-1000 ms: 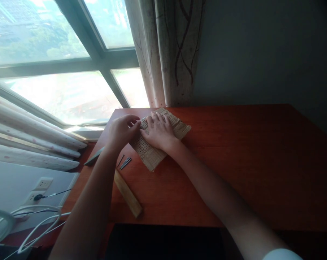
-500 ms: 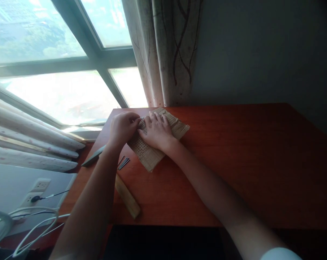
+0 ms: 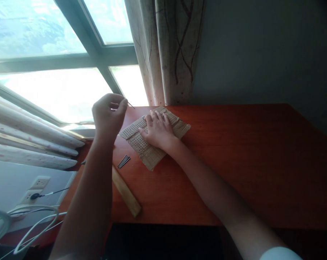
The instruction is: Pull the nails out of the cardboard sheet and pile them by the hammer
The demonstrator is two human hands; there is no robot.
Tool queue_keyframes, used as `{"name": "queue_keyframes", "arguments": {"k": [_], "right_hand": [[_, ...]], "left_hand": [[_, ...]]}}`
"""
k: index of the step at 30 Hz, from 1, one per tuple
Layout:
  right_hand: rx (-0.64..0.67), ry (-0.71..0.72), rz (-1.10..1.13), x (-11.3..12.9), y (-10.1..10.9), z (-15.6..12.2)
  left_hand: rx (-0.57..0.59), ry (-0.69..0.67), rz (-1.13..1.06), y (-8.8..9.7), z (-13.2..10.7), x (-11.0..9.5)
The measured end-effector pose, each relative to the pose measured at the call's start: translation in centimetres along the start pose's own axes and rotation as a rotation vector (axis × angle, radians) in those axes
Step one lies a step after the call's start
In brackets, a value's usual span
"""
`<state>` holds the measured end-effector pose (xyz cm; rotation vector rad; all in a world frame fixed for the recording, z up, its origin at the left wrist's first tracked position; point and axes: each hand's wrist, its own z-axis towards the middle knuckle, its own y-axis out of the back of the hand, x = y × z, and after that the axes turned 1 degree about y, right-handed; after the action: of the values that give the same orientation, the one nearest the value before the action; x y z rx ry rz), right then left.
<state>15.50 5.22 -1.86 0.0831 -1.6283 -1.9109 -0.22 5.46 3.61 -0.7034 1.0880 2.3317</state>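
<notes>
My left hand (image 3: 108, 115) is raised above the table's left end, with thumb and forefinger pinched on a thin nail (image 3: 131, 105) that points down to the right. Under my right hand (image 3: 158, 130) lies a worn piece of cardboard (image 3: 152, 160) dotted with rows of small holes. That hand rests flat on it, fingers spread. To the left of the cardboard, several dark nails (image 3: 123, 161) lie together in a small bunch. Nearer to me is a flat strip of wood (image 3: 127, 195), partly hidden by my left forearm.
A reddish-brown wooden table (image 3: 234, 159) spreads out to the right. Behind its left end are a window (image 3: 52, 94) and a patterned curtain (image 3: 177, 54). White cables (image 3: 30, 231) hang at the lower left below a wall socket (image 3: 40, 182).
My left hand has lifted off the cardboard and moved up and to the left, a nail now visible in its fingers. My right hand has stayed on the cardboard.
</notes>
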Motion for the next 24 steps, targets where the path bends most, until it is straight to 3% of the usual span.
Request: {"name": "queue_keyframes", "arguments": {"k": [4, 7, 10, 12, 17, 24], "right_hand": [[-0.016, 0.008, -0.001, -0.1, -0.1, 0.0], [-0.017, 0.015, 0.004, -0.1, -0.1, 0.1], [-0.014, 0.012, 0.008, -0.1, -0.2, 0.2], [-0.018, 0.01, 0.007, -0.1, -0.3, 0.2], [-0.022, 0.01, 0.002, -0.1, -0.3, 0.2], [-0.004, 0.004, 0.005, -0.1, -0.1, 0.1]], "left_hand": [[-0.026, -0.023, -0.059, 2.3, -1.3, -0.2], [-0.032, 0.013, -0.012, 4.3, -3.5, 0.9], [0.024, 0.089, 0.075, 6.2, -6.0, 2.9], [0.135, 0.157, 0.111, 6.9, -7.5, 4.5], [0.462, 0.082, 0.407, 6.6, -10.3, 7.5], [0.541, 0.079, 0.543, 6.1, -11.5, 8.0]]}}
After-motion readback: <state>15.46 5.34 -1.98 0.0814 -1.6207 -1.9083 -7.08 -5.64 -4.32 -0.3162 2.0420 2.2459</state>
